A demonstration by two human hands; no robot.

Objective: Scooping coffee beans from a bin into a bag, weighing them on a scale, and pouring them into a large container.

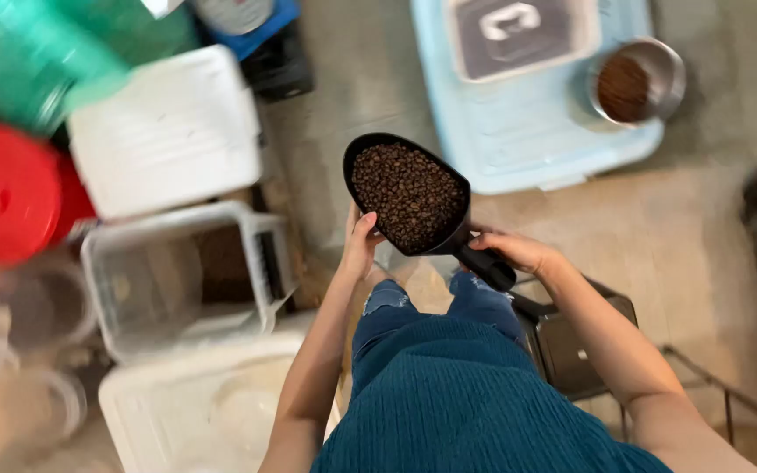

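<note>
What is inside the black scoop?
The black scoop is filled with dark roasted coffee beans. The beans cover its bottom, so it cannot be seen.

We see our own body from above: both forearms are bare, with no sleeves reaching the wrists and no watch, ring or bracelet that we can make out. Our left hand (361,245) and right hand (519,252) wear no gloves. Over the torso we wear a teal-blue top (475,412) of crinkled, finely ribbed fabric. Below its hem show blue denim jeans (435,302), faded and frayed with a ripped patch at the left knee.
</note>
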